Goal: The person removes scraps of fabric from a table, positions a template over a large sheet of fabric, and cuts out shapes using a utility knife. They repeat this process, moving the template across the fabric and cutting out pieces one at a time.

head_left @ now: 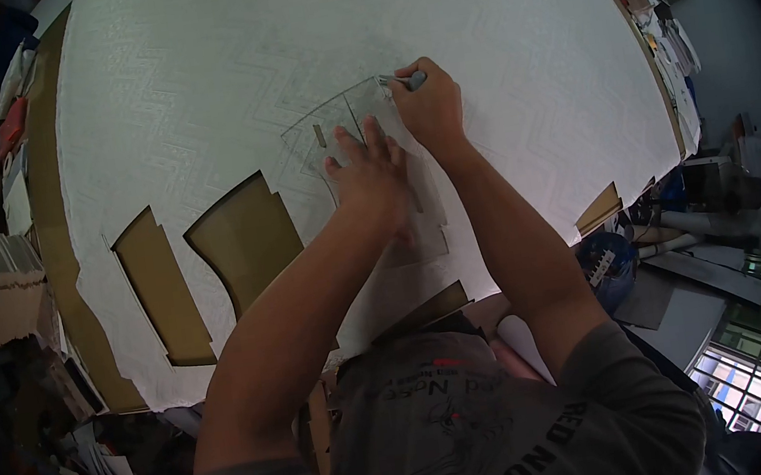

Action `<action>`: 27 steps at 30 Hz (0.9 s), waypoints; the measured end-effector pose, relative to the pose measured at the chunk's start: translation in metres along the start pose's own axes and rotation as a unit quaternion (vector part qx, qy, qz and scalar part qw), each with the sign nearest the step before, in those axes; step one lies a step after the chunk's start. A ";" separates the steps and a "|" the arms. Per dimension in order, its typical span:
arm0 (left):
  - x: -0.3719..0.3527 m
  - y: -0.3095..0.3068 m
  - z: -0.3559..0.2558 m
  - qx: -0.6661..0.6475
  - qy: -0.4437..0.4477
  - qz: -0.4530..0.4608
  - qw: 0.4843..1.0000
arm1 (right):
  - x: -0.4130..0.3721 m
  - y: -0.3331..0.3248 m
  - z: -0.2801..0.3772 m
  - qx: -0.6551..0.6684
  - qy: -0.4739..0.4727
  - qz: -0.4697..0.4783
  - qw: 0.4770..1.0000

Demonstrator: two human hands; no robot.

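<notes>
A white sheet with a zigzag texture (188, 90), fabric or leather, covers the table. On it lies a see-through pattern template (430, 221) with slots and a dark line at its upper part. My left hand (371, 176) presses flat on the template, fingers spread. Just beyond its upper right corner, my right hand (432, 104) grips a pen (417, 81), its tip at the template's corner. A dark line runs along the template's top edge. Part of the template is hidden under my left hand and forearm.
Cut-out openings (250, 231) in the sheet, left of my left arm, show the brown tabletop (56, 184). Another gap (600, 209) lies at the right edge. Stacked cardboard (14, 300) stands at left. Papers and tools (647, 0) line the right side.
</notes>
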State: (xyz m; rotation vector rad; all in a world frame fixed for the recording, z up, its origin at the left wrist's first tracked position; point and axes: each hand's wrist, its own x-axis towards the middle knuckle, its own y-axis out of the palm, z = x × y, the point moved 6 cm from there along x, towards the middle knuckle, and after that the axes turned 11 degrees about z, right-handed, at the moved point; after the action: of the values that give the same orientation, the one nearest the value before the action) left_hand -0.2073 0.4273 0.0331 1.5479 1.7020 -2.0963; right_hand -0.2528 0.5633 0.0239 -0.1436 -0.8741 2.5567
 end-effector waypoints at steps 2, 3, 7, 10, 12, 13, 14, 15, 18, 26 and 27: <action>-0.001 -0.001 0.001 -0.005 0.005 -0.012 1.000 | 0.008 0.004 0.006 -0.022 -0.016 0.026 0.999; -0.001 0.000 0.002 -0.004 0.002 -0.012 1.000 | 0.007 0.006 0.005 -0.026 -0.018 0.026 0.999; 0.000 -0.001 0.002 -0.017 -0.004 0.021 1.000 | 0.000 0.014 -0.006 0.016 -0.006 0.012 1.000; -0.002 -0.001 0.002 -0.017 0.001 0.013 1.000 | 0.004 0.007 -0.009 0.031 -0.030 0.032 0.999; -0.002 0.000 0.002 -0.023 0.001 0.007 1.000 | 0.013 -0.004 -0.012 0.033 -0.046 0.048 0.997; -0.002 0.000 0.002 -0.028 0.003 0.003 1.000 | 0.022 -0.005 -0.014 0.030 -0.051 0.099 0.993; -0.001 0.001 0.002 -0.030 0.000 0.006 1.000 | 0.031 -0.007 -0.018 0.027 -0.054 0.151 0.987; -0.001 0.001 0.002 -0.027 0.000 0.000 1.000 | 0.042 -0.015 -0.017 0.031 -0.053 0.155 0.986; -0.001 -0.001 0.000 -0.021 -0.004 -0.001 1.000 | 0.084 -0.010 -0.004 -0.010 -0.144 0.345 0.928; 0.004 0.001 0.000 -0.014 -0.021 0.020 0.999 | 0.123 0.022 0.036 -0.056 -0.217 0.546 0.808; 0.004 0.001 -0.001 0.004 -0.017 0.007 1.000 | 0.119 0.031 0.038 -0.025 -0.232 0.560 0.795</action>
State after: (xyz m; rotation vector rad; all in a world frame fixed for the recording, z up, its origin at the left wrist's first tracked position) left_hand -0.2084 0.4295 0.0294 1.5120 1.6695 -2.1142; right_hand -0.3801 0.5717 0.0405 -0.0406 -1.2994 3.7889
